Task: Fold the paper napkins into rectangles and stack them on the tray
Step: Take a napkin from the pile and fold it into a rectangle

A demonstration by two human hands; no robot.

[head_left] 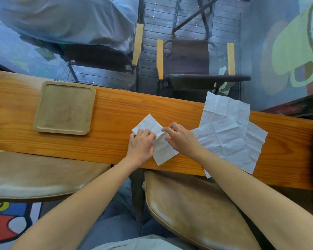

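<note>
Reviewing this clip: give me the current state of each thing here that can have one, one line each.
Napkin being folded: folded to a narrow strip, flat on the counter, under both hands.
Unfolded napkins: spread open, overlapping, creased, to the right.
Tray: nothing on it, flat on the counter to the left.
Left hand: fingers curled on the napkin, pressing it.
Right hand: fingertips pinching the napkin's edge.

Both bare forearms reach forward from the lower frame, converging toward the middle. Left hand [141, 144] palm down, knuckles up, fingers curled at the tips and pressing down. Right hand [180, 139] just beside it, palm down, fingers bent, fingertips [167, 129] pinching (thumb hidden underneath). The two hands are nearly touching.
</note>
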